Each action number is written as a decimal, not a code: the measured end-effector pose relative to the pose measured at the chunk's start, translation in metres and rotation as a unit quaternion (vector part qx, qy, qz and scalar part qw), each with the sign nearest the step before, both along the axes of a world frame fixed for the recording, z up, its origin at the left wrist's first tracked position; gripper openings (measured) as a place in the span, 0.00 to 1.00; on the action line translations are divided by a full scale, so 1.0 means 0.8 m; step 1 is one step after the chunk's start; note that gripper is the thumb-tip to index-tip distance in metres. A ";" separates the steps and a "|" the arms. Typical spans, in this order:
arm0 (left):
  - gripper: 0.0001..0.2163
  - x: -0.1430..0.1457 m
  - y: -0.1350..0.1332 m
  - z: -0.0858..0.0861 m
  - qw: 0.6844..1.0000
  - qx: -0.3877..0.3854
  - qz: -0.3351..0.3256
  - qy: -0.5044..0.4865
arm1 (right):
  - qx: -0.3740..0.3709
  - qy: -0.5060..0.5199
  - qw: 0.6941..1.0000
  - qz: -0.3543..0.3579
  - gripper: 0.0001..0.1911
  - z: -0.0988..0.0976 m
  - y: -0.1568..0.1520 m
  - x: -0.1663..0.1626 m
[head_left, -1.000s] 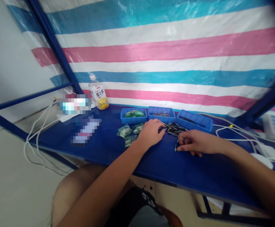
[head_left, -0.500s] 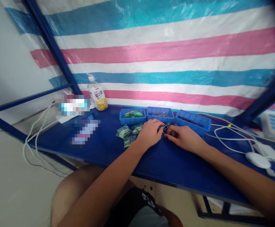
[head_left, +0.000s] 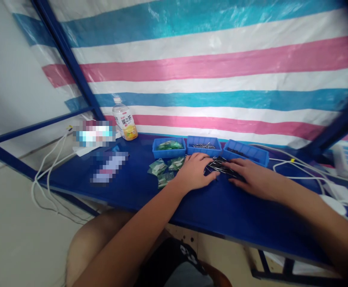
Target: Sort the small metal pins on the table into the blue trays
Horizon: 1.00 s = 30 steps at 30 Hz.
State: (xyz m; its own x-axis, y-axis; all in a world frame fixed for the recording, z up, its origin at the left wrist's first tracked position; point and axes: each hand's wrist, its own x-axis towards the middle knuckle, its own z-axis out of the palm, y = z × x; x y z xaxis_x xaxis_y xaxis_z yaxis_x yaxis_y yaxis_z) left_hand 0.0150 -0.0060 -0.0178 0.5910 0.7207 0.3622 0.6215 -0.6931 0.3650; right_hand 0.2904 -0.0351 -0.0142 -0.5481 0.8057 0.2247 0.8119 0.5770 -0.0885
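Between my two hands lies a loose pile of thin dark and silvery sticks [head_left: 221, 166], too small to name exactly. My left hand [head_left: 198, 170] rests over the pile's left side, fingers stretched out and thumb apart. On the right side, my right hand [head_left: 248, 175] touches the pile with its fingers spread. Just left of my left hand are several small green-and-clear packets [head_left: 158, 167]. Behind the hands stand three blue bins: one with green packets [head_left: 169, 145], a middle one with silvery pieces [head_left: 204, 146], and a right one with dark pieces [head_left: 236, 152].
A drink bottle [head_left: 125, 119] stands at the back left near a blurred-out device. White cables and a white adapter [head_left: 338, 193] lie on the right. The blue table [head_left: 210, 211] has a metal frame, with a striped sheet [head_left: 206, 71] hanging behind.
My right hand has moved right and opened out from its pinch. My left hand's fingers have spread, and more of the stick pile shows between the hands.
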 end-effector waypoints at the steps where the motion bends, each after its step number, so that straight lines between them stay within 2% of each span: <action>1: 0.27 0.000 -0.001 0.001 1.000 0.002 -0.016 0.009 | -0.002 -0.004 1.000 0.001 0.27 -0.002 0.000 -0.001; 7: 0.33 -0.003 -0.002 -0.001 0.998 0.001 -0.059 0.039 | 0.009 -0.013 1.000 -0.022 0.23 -0.002 -0.001 -0.029; 14: 0.35 -0.004 0.001 -0.002 0.997 -0.013 -0.063 0.038 | 0.000 0.084 0.996 0.022 0.16 0.003 0.004 -0.063; 18: 0.31 -0.005 0.005 -0.002 0.998 -0.014 -0.053 0.031 | -0.009 0.160 0.986 0.033 0.12 0.002 0.010 -0.069; 23: 0.24 -0.004 0.009 -0.003 0.999 0.001 -0.046 0.027 | -0.022 0.238 0.971 -0.017 0.07 -0.003 0.017 -0.065; 30: 0.21 -0.002 0.011 -0.005 0.999 0.015 -0.042 0.019 | -0.017 0.312 0.949 -0.046 0.08 -0.005 0.021 -0.060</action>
